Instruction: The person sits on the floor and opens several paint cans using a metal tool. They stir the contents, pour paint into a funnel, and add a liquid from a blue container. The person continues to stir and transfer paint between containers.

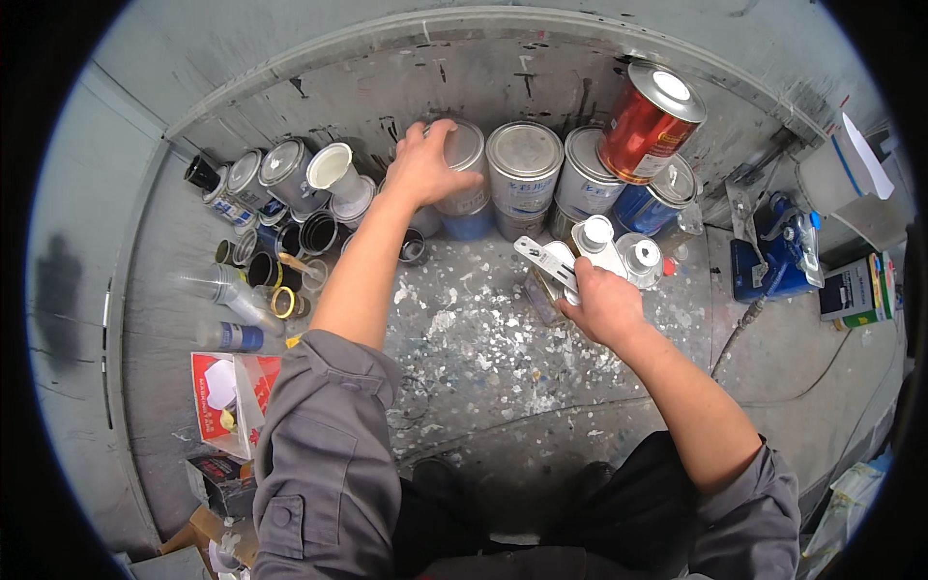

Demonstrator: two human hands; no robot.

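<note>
My left hand [422, 166] is at the left side of a grey-lidded paint can [464, 198] in the back row. Its thumb and fingers are spread apart around the can's top; whether they press on it I cannot tell. My right hand [607, 302] is closed on a flat, pale strip tool [543, 263] with a slot and small markings, and the rest of the tool is hidden under my fingers. Just beyond the right hand stand a white-capped container [597, 232] and a small round-topped can [641, 257]. A squarish tin [543, 295] is partly covered by the tool and hand.
A red can [646, 130] sits stacked on other paint cans at the back right. Cans, cups and a brush crowd the left side, above a red-and-white box [227, 396]. A blue tin [773, 261] stands at the right by a cable. White paint flecks cover the floor [512, 358].
</note>
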